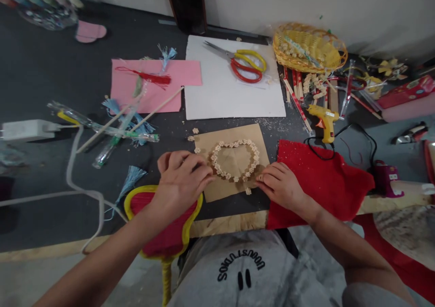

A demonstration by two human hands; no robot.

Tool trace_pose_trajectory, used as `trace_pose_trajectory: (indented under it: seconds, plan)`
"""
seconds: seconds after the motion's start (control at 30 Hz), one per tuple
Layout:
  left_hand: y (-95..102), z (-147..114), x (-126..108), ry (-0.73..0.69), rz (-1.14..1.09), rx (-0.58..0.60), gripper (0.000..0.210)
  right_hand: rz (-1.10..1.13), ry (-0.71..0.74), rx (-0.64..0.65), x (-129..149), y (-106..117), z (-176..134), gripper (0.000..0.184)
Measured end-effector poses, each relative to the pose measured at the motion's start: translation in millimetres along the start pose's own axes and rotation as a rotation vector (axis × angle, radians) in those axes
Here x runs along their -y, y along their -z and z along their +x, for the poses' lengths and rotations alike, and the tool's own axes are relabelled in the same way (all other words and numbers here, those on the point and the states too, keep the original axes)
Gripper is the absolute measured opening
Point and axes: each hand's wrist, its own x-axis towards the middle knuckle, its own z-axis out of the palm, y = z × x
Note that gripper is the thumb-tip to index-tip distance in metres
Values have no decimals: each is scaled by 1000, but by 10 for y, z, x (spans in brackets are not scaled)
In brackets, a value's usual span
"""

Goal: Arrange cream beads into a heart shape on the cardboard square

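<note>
A ring of small pale wooden flowers (256, 155), roughly heart-shaped, lies on a square of brown card (210, 191). At its left side, my left hand (181, 175) has its fingers curled with the tips close together over the card's edge. My right hand (282, 183) is at the lower right of the ring, thumb and fingertips pinched by the card's edge. Whatever sits between the fingertips of either hand is too small or hidden to name. A few loose flowers (195, 130) lie by the card's upper left corner, and another flower (248, 191) is at its lower edge.
Red felt (316, 184) lies to the right, below a yellow glue gun (324, 119) with a black cord. Scissors (248, 64) rest on a white board (234, 103). A wicker basket (309, 66) stands behind. Left are tassels, sticks and a white cable (70, 171); a yellow-edged red piece (163, 248) overhangs the front edge.
</note>
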Motion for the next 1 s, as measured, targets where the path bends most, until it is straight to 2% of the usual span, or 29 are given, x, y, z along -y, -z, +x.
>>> trace_pose_trajectory:
  seconds: [0.17,0.27,0.4,0.63,0.8,1.0]
  plan:
    - [-59,35,-15,4,-44,17,19,-44,7,18,54,-14,94,23]
    - [-58,40,-60,1,-33,-23,20,-51,5,-9,52,-25,121,25]
    - [-62,64,-175,-43,3,-95,12,-51,3,-30,43,-27,145,12]
    - [-155,209,-352,-135,-17,-71,10,-39,51,-16,84,-54,217,6]
    - [-203,238,-354,-168,-47,-84,10,-5,29,-12,97,-61,175,10]
    - [-212,215,-319,-130,-102,-110,11,46,45,-8,119,-15,76,16]
